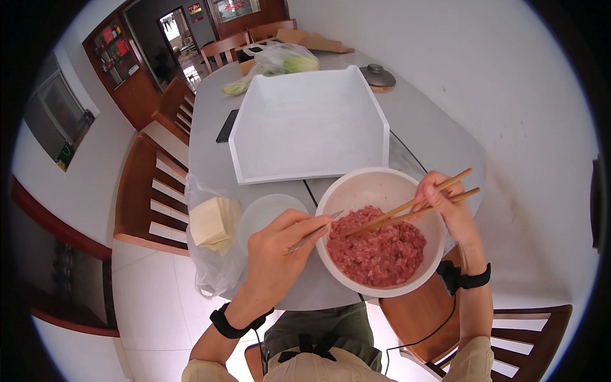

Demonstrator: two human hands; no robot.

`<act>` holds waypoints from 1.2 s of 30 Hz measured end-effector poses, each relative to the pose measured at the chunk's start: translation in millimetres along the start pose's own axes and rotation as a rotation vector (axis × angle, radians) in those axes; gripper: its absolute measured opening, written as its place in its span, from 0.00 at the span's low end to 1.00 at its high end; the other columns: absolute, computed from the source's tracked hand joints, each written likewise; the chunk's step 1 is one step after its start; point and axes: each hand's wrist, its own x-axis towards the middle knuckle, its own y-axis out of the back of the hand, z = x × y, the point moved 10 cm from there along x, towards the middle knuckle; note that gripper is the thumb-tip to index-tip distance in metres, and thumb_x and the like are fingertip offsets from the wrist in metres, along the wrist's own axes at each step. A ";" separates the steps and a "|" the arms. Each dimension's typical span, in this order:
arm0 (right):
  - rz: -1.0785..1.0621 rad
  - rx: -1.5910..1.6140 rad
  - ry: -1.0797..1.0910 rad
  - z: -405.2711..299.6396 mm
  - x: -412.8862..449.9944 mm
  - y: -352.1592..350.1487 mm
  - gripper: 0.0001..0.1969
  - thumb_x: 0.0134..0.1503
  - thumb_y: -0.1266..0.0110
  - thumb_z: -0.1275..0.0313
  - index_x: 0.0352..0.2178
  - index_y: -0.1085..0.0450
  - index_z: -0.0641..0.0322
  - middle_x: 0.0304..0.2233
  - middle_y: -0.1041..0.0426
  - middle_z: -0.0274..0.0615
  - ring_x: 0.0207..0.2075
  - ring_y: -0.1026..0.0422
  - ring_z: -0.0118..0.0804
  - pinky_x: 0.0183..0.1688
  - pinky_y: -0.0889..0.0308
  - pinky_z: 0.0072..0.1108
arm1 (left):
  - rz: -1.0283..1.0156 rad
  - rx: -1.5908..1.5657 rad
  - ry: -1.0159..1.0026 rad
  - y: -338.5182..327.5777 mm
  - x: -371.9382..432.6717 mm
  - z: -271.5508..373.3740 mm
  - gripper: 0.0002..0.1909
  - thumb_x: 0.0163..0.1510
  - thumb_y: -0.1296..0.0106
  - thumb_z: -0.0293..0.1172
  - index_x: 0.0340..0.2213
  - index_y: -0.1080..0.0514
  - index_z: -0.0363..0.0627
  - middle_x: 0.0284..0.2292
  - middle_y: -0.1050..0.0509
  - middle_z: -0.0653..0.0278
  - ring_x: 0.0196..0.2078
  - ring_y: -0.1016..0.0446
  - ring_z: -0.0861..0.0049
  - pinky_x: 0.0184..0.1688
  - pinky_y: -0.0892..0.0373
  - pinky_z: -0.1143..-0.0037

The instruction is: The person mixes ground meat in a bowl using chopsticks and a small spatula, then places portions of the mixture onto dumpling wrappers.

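In my right hand (441,200) is a pair of wooden chopsticks (405,212), their tips in the ground meat (382,253) in a large white bowl (327,267). My left hand (281,248) grips a thin metal utensil (312,236) at the bowl's left rim; its exact kind is unclear. Partly behind that hand lies a pale round plate (267,215). A stack of pale, square wrappers (207,224) rests on a clear plastic bag (215,272) at the table's left edge.
Beyond the bowl stands a large white open-fronted tray (310,138). A dark flat object (227,126), bagged green vegetables (286,64) and a dark lid (377,76) lie around it. Wooden chairs (148,200) line the left side; a wall (515,119) bounds the right.
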 end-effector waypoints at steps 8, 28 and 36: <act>0.089 -0.081 -0.075 19.5 -3.0 19.3 0.16 0.65 0.51 0.62 0.29 0.30 0.66 0.28 0.26 0.40 0.28 0.24 0.32 0.30 0.27 0.19 | -0.007 -0.034 0.013 1.5 -1.1 -3.9 0.11 0.54 0.44 0.20 0.40 0.21 0.43 0.31 0.25 0.65 0.25 0.30 0.84 0.24 0.34 0.83; 0.266 -0.088 -0.099 24.7 -24.1 73.3 0.22 0.66 0.56 0.57 0.30 0.28 0.67 0.25 0.25 0.42 0.25 0.25 0.32 0.29 0.30 0.18 | -0.047 -0.153 0.030 -10.4 9.9 -7.4 0.10 0.56 0.46 0.22 0.40 0.21 0.40 0.29 0.26 0.65 0.24 0.31 0.84 0.24 0.34 0.83; 0.436 -0.061 -0.171 45.2 -32.1 95.7 0.21 0.65 0.53 0.57 0.27 0.27 0.64 0.20 0.28 0.36 0.19 0.31 0.25 0.22 0.38 0.15 | -0.057 -0.097 0.040 -18.0 12.1 0.7 0.09 0.57 0.47 0.24 0.39 0.21 0.41 0.30 0.26 0.64 0.23 0.30 0.83 0.24 0.34 0.81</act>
